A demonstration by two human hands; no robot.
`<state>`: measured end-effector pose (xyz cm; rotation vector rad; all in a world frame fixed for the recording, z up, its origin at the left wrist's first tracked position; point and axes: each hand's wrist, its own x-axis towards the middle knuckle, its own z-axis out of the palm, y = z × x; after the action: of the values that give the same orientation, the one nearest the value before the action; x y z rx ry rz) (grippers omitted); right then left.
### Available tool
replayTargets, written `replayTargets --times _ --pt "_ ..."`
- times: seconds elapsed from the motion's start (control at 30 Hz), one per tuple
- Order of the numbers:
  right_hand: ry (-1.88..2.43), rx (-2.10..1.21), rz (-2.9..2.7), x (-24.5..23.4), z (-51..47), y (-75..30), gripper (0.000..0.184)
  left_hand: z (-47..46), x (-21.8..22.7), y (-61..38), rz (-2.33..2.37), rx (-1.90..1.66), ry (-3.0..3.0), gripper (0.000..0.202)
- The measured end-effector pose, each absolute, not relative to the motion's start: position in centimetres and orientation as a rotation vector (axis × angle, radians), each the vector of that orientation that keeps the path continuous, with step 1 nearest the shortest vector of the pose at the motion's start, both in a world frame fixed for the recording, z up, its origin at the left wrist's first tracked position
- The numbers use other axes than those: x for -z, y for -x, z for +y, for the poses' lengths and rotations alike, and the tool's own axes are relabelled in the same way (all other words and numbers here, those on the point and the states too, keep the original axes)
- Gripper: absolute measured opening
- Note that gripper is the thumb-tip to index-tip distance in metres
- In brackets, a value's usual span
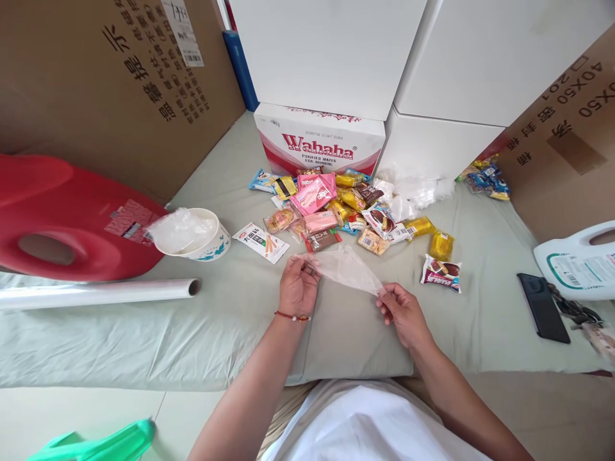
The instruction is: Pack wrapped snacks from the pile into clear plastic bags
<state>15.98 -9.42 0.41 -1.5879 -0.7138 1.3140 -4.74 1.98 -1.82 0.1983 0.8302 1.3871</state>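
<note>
A clear plastic bag (350, 267) is stretched between my two hands, above the green cloth. My left hand (298, 285) grips one corner, palm partly up, with a red string bracelet at the wrist. With thumb and fingers, my right hand (401, 310) pinches the opposite corner. Just beyond the bag lies a pile of wrapped snacks, among them a pink packet (314, 194), a brown packet (323, 239) and a yellow-wrapped piece (441, 245). A white snack packet (262, 242) lies left of the pile, and a purple-and-white packet (441, 274) lies to its right.
A paper tub (211, 240) holding crumpled plastic stands left, near a red jug (72, 218) and a white roll (100, 293). Behind the snacks are a Wahaha box (317, 141) and clear plastic bags (416, 191). At right lie a phone (542, 307) and a white bottle (579, 262).
</note>
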Motion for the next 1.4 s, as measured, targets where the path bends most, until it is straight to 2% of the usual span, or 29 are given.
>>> replayTargets --times 0.13,0.2,0.3,0.37,0.47,0.5,0.63,0.73,0.77,0.87,0.93,0.97,1.1,1.3,1.4 --pt "1.703 -1.309 -0.943 -0.5 -10.6 -16.8 0.044 2.1 2.0 4.9 0.772 -1.385 -0.193 0.027" --pt "1.768 -1.075 -1.1 -0.7 -10.6 -16.9 0.042 2.0 2.1 4.8 0.767 -1.384 -0.196 0.029" --pt "1.752 -0.692 -1.344 -0.9 -9.8 -16.3 0.051 1.5 1.9 4.3 0.799 -1.377 -0.254 0.033" --pt "1.709 -0.596 -1.485 -1.0 -9.0 -15.6 0.048 1.0 1.6 3.9 0.854 -1.36 -0.324 0.036" --pt "1.68 -0.657 -1.588 -0.9 -7.9 -14.7 0.018 0.6 1.2 3.3 0.953 -1.368 -0.401 0.038" --pt "1.671 -0.715 -1.562 -0.9 -7.6 -14.6 0.016 0.5 1.1 3.2 0.977 -1.385 -0.418 0.038" --pt "1.595 -1.019 -1.213 -1.1 -7.1 -15.2 0.028 0.5 1.4 3.5 1.042 -1.422 -0.531 0.029" --pt "1.591 -1.111 -1.032 -2.0 -7.1 -16.3 0.035 0.0 1.5 4.1 1.13 -1.427 -0.805 0.02" --pt "1.602 -1.074 -1.045 -2.4 -7.1 -16.7 0.036 -0.2 1.2 4.3 1.173 -1.428 -0.953 0.029" --pt "1.602 -0.844 -1.249 -3.9 -7.1 -17.4 0.033 -1.3 -0.6 4.4 1.267 -1.406 -1.538 0.07" --pt "1.573 -0.724 -1.379 -4.7 -7.1 -17.4 0.03 -2.0 -2.1 3.9 1.264 -1.357 -1.947 0.085" --pt "1.558 -0.701 -1.418 -4.9 -7.2 -17.4 0.028 -2.3 -2.6 3.5 1.252 -1.333 -2.123 0.086" --pt "1.518 -0.708 -1.464 -4.8 -7.7 -17.1 0.023 -2.1 -2.4 2.0 1.253 -1.211 -2.539 0.067" --pt "1.495 -0.918 -1.4 -4.3 -8.7 -18.2 0.027 -0.8 1.6 1.6 1.277 -1.157 -2.525 0.024" --pt "1.459 -1.05 -1.411 -4.9 -8.9 -18.9 0.032 -1.2 2.2 1.4 1.289 -1.124 -2.5 0.022"
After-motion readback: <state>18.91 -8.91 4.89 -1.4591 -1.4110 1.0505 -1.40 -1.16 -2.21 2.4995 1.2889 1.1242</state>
